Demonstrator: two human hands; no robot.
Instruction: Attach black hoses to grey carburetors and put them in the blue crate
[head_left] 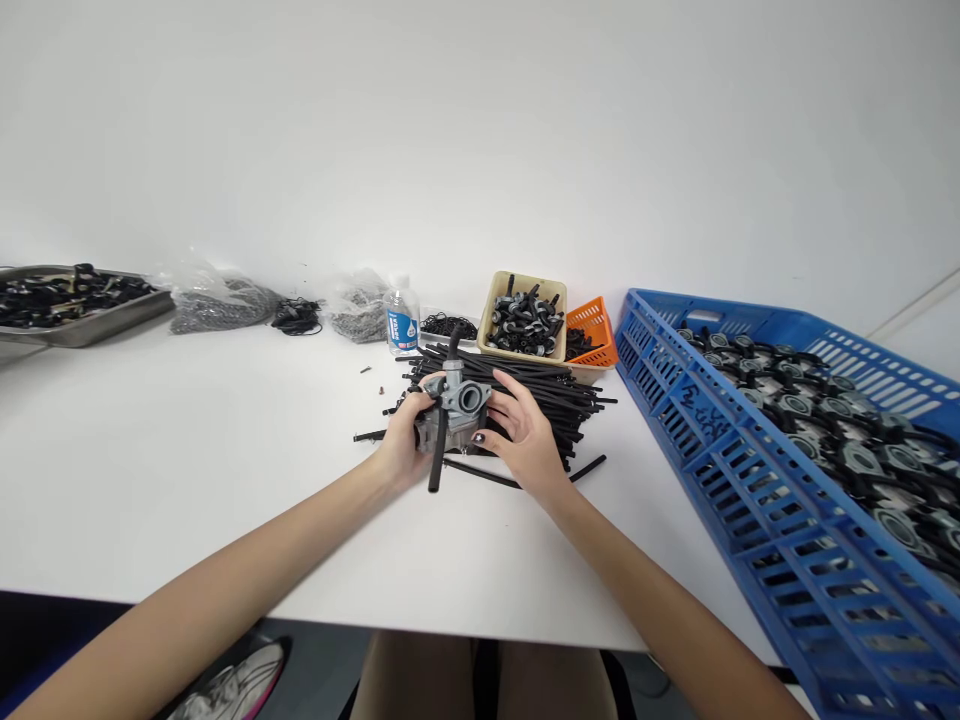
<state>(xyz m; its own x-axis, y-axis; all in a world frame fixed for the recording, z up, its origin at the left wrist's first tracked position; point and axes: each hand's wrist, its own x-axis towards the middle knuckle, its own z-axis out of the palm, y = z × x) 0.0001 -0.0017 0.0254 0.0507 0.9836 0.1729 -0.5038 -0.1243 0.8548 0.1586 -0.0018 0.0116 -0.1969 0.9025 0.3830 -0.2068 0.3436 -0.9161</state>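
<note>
I hold a grey metal part (454, 405) in both hands, just above the tabletop (187, 450) and right in front of me. My left hand (405, 440) is curled around its left side. My right hand (525, 435) cups its right side, with the thumb pressed on the front and the fingers laid along the back. I think one hand on each side stops the lumpy part from tipping, and it turns the front toward me so I can look at it.

The part is dull grey metal with many bumps and corners. A round hole with a dark ring faces me. A black cap sticks up from its top. A black hose (437, 460) hangs from its underside, between my hands, down toward the tabletop.

A big pile of black tubes (555, 395) lies just behind and under my hands, all pointing about the same way. I think the pile sits close so that a tube is easy to reach. A few loose tubes lie beside it.

A long blue crate (750, 480) at my right is full of grey parts with black hoses, laid in rows. Behind the pile stand a tan bin (495, 300) of small black and grey bits, an orange basket (596, 325) and a water bottle (402, 318). Far to the left are clear bags (217, 300) of small bits and a metal tray (90, 325) of black pieces, well apart from my hands.
</note>
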